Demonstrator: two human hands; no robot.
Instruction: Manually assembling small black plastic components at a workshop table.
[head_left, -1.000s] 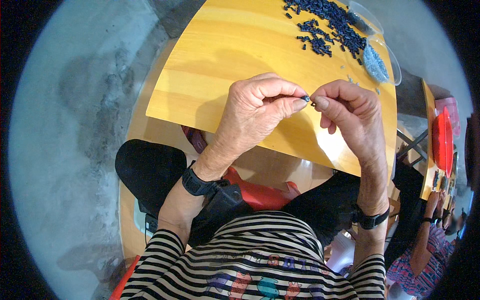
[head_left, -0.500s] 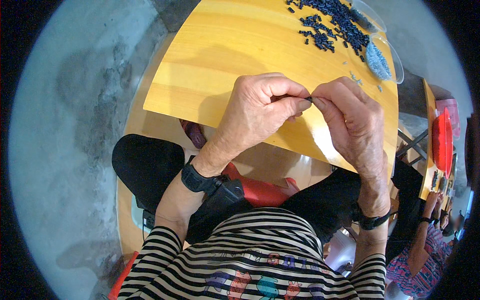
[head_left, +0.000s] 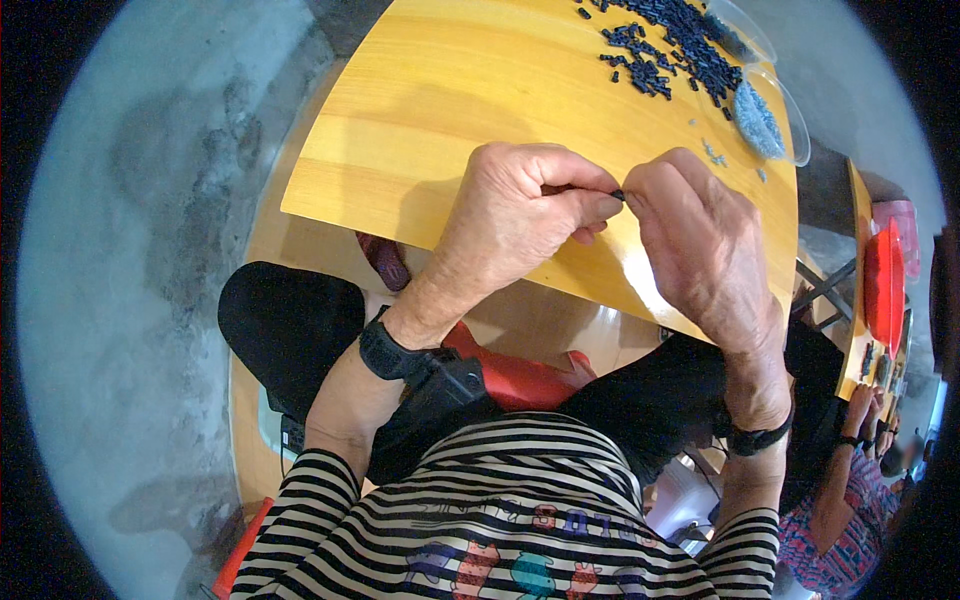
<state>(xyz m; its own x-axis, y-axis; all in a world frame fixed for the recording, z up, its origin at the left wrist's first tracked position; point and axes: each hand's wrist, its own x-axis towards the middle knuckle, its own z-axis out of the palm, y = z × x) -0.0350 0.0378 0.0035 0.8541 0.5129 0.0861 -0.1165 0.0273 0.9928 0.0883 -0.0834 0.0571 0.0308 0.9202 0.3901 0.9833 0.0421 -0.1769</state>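
Note:
Over the near part of the wooden table (head_left: 400, 110), my two hands meet at the fingertips. Between the thumb and forefinger of my left hand (head_left: 520, 210) is a small black cylindrical piece (head_left: 618, 196), its end just showing. The pinched fingers of my right hand (head_left: 705, 235) touch that end; whether they hold a separate tiny part is hidden. Farther off lies a pile of similar black pieces (head_left: 690, 50). To its right, a clear plastic bowl (head_left: 797, 130) lies tipped, with small light-blue parts (head_left: 757, 120) in it, and a few light-blue parts (head_left: 714, 154) are loose on the table.
Another clear bowl (head_left: 745, 25) with dark contents sits at the far right edge. Below the table is a red stool (head_left: 525, 375). At right, another person (head_left: 840, 510) works at a second table holding a red basin (head_left: 884, 290). A stained wall (head_left: 150, 250) is on the left.
My right hand has turned, its knuckles rolling over and fingers curling more at the black piece. My left hand keeps its pinch almost unmoved.

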